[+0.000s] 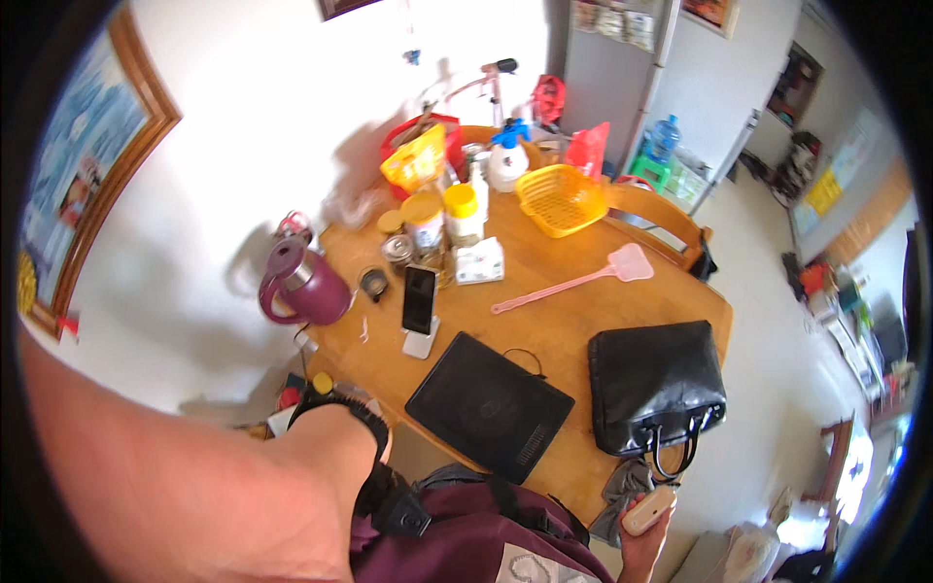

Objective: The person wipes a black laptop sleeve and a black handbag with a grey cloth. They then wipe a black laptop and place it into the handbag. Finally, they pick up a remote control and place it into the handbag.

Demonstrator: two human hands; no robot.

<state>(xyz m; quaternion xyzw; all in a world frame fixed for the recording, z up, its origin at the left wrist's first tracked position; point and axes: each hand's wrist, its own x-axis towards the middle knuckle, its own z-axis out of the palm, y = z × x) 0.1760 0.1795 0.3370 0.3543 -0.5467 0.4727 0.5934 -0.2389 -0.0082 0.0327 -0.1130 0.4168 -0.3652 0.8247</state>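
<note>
My right hand (644,533), low at the right, holds a small beige rounded device (649,510) with its fingers around it. My left forearm rises very close to the camera at the lower left; the hand itself is out of view. A black strap passes beside that arm. Before me on the wooden table (539,321) lies a flat black panel, perhaps a laptop cooling pad (490,408), with a thin cable at its far edge. A black leather handbag (656,386) lies to its right, handles towards me, and a grey cloth (622,495) hangs below. A smartphone (420,299) leans on a white stand.
On the table are a purple kettle (306,284), several jars (423,218), a tissue pack (479,261), a pink fly swatter (576,284), a yellow plastic basket (560,204) and a spray bottle (508,164). A wooden chair (656,226) stands at the far right side.
</note>
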